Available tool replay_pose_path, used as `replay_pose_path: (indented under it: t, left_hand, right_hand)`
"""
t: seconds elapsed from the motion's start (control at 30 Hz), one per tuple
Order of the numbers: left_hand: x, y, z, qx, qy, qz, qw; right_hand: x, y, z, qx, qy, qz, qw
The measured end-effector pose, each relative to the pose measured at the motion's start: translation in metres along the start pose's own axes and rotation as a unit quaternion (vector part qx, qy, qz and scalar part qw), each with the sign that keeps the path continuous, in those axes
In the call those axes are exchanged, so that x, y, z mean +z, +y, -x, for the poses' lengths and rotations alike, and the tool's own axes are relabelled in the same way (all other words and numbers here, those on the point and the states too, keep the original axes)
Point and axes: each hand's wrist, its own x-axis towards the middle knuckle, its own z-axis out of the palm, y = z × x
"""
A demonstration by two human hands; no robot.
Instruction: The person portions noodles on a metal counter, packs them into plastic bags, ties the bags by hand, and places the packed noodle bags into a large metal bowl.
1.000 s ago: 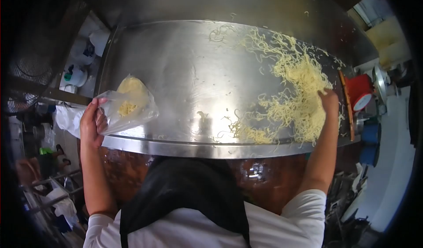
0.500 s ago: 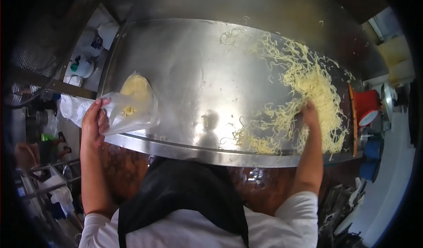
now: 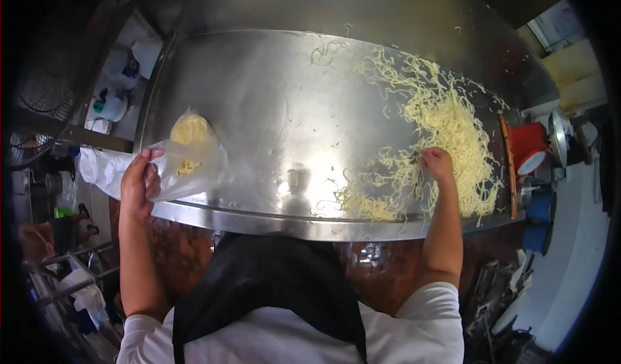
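Note:
A clear plastic bag (image 3: 210, 173) lies on the left part of the steel table, its mouth end gathered in my left hand (image 3: 139, 182). My fingers are closed round the plastic. Inside the bag, a pale yellow clump of noodles (image 3: 190, 132) fills the far end, with a few strands nearer my hand. On the right, a wide heap of loose yellow noodles (image 3: 464, 131) spreads over the metal. My right hand (image 3: 438, 163) is at the left side of this heap, fingers curled together on some strands; the fingertips are partly hidden.
The steel table (image 3: 272, 99) has a raised front rim. Scattered strands lie along its back. A wooden stick (image 3: 507, 163) borders the right end, with a red container (image 3: 527, 147) beyond. White jugs (image 3: 111, 104) stand on the left shelf. A person (image 3: 55, 231) is at far left.
My right hand has drawn back left from the middle of the heap to its edge. My left hand still grips the bag. The whole view has shifted slightly.

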Motion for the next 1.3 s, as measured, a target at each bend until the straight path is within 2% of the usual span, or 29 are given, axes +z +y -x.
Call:
replay_pose_path:
  t: [0.1, 0.13, 0.17, 0.2, 0.23, 0.3, 0.4, 0.43, 0.5, 0.57, 0.63, 0.7, 0.8, 0.9, 1.0, 1.07, 1.13, 1.23, 1.3]
  left_hand:
    - [0.003, 0.009, 0.002, 0.013, -0.013, -0.020, 1.000]
    - [0.004, 0.013, 0.003, 0.018, -0.010, -0.027, 0.999]
    - [0.003, 0.017, 0.003, 0.024, -0.008, -0.031, 0.999]
    - [0.002, 0.020, 0.003, 0.030, -0.008, -0.033, 0.999]
    - [-0.001, 0.021, 0.005, 0.033, -0.007, -0.034, 0.999]
    - [-0.007, 0.016, 0.008, 0.027, -0.004, -0.023, 0.999]
    - [-0.017, 0.004, 0.007, 0.012, 0.004, 0.007, 1.000]
    - [-0.021, -0.001, 0.006, 0.009, 0.008, 0.013, 1.000]
    - [-0.025, -0.007, 0.003, 0.006, 0.009, 0.022, 1.000]
    - [-0.024, -0.009, 0.002, 0.004, 0.005, 0.030, 1.000]
    - [-0.023, -0.009, 0.000, 0.005, -0.010, 0.033, 0.999]
    - [-0.020, -0.005, -0.005, 0.012, -0.022, 0.036, 0.999]
    - [-0.016, -0.001, -0.005, 0.013, -0.034, 0.032, 0.999]
    - [-0.012, 0.005, -0.007, 0.019, -0.054, 0.033, 0.998]
    - [-0.019, 0.003, -0.008, 0.027, -0.056, 0.046, 0.997]
    - [-0.025, -0.003, -0.009, 0.025, -0.048, 0.053, 0.997]
    - [-0.026, -0.007, -0.008, 0.018, -0.044, 0.057, 0.997]
    - [-0.025, -0.010, -0.010, 0.011, -0.042, 0.059, 0.997]
    - [-0.023, -0.006, -0.008, 0.011, -0.042, 0.057, 0.997]
  right_hand:
    - [0.011, 0.020, -0.020, -0.032, -0.001, -0.016, 0.999]
    - [-0.014, 0.043, -0.038, -0.098, 0.122, 0.269, 0.950]
    - [-0.032, 0.008, -0.021, 0.028, 0.106, 0.226, 0.968]
    - [-0.050, 0.024, -0.031, -0.035, 0.115, 0.213, 0.970]
    - [-0.055, 0.026, -0.032, -0.074, 0.169, 0.175, 0.967]
    - [-0.047, -0.032, 0.004, -0.097, 0.165, 0.195, 0.962]
    - [-0.019, -0.069, 0.036, -0.036, 0.192, 0.270, 0.943]
    - [-0.013, -0.071, 0.046, -0.020, 0.162, 0.279, 0.946]
    - [0.001, -0.043, 0.054, -0.028, 0.142, 0.299, 0.943]
    - [0.021, -0.014, 0.070, -0.085, 0.151, 0.230, 0.958]
    - [0.049, -0.013, 0.093, 0.008, 0.143, 0.304, 0.942]
    - [0.086, 0.001, 0.108, -0.079, 0.152, 0.241, 0.955]
    - [0.099, -0.038, 0.128, -0.099, 0.009, 0.140, 0.985]
    - [0.051, -0.052, 0.122, 0.001, 0.109, 0.316, 0.943]
    - [0.035, 0.007, 0.127, -0.002, 0.063, 0.329, 0.942]
    - [0.061, -0.009, 0.152, 0.055, 0.065, 0.279, 0.956]
    - [0.103, -0.010, 0.163, 0.007, 0.106, 0.199, 0.974]
    - [0.145, -0.045, 0.161, -0.151, 0.057, 0.131, 0.978]
    - [0.139, -0.071, 0.150, -0.114, 0.147, 0.106, 0.977]
